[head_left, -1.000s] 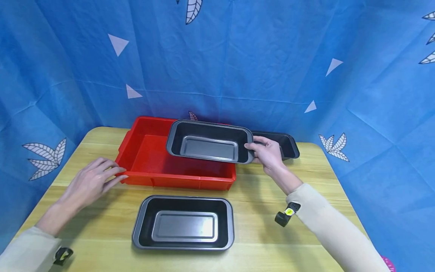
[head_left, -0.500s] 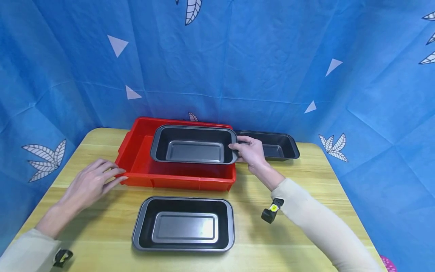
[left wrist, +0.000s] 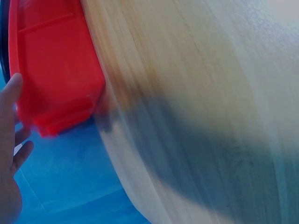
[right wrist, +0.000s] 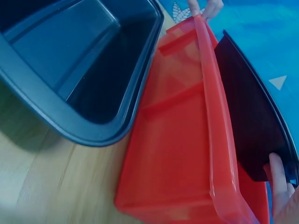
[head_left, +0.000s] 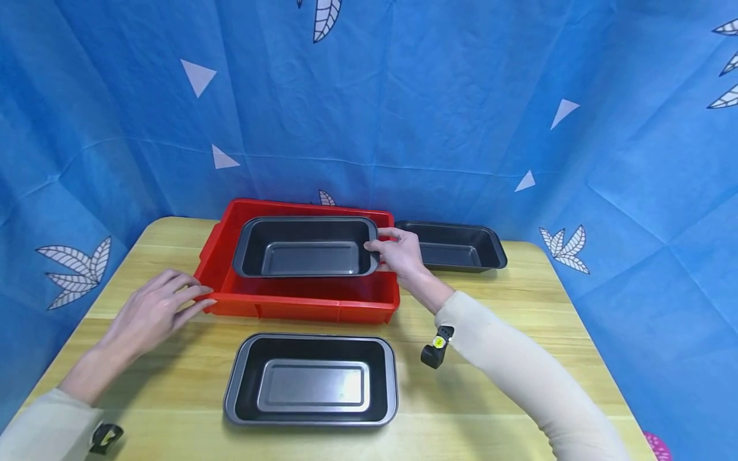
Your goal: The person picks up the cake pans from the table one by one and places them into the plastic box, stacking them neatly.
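Note:
My right hand (head_left: pixel 400 253) grips the right end of a dark metal loaf pan (head_left: pixel 311 258), its thumb over the rim. This pan is over the inside of a red plastic bin (head_left: pixel 300 309), toward its left and middle. In the right wrist view the lower part of the pan (right wrist: pixel 252 116) is behind the bin's near wall. At the bin's near left corner, my left hand (head_left: pixel 155 307) pinches the rim, thumb on the outside and fingers across the edge. The left wrist view shows its thumb (left wrist: pixel 11 88) against the red wall.
A second loaf pan (head_left: pixel 314 384) lies on the wooden table (head_left: pixel 461 384) in front of the bin. Another dark loaf pan (head_left: pixel 452 253) sits right of the bin near the back edge. A blue patterned curtain (head_left: pixel 369 115) hangs behind the table.
My right hand has carried the loaf pan leftward and a little lower, over the bin, uncovering more of the pan at the back right. The left hand has stayed at the bin's corner.

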Motion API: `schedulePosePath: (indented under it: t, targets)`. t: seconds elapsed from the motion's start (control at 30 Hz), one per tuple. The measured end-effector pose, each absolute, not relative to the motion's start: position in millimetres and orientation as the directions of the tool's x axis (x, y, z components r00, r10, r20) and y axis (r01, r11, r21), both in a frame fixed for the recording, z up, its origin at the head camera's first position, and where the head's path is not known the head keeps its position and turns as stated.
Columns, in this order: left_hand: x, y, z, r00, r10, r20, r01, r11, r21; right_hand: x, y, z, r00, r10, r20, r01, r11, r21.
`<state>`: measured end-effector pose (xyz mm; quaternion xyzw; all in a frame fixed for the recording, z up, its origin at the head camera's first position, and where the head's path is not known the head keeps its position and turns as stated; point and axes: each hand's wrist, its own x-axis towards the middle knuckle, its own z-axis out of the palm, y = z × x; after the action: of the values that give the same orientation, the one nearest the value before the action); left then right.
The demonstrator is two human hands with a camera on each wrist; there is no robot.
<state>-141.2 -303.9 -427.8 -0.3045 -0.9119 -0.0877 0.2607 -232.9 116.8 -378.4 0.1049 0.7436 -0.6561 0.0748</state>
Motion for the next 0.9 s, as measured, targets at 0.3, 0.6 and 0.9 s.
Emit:
schedulePosePath:
  t: [0.3,0.6,0.9]
  targets:
    - [-140,-304,-426,-0.693,0.512,0.507,0.593,0.805,-0.002,-238,100,-383,-0.966,0.048,-0.253,0.257,0.143,-0.956]
    - [-142,-304,-428,-0.68,0.518,0.519,0.603,0.798,-0.005,-245,88,-390,-0.959,0.059,-0.278,0.283,0.135,-0.949]
    - [-143,-304,-428,-0.68,0.512,0.524,0.6,0.8,-0.002,-251,78,-401,-0.952,0.061,-0.299,0.305,0.144,-0.942]
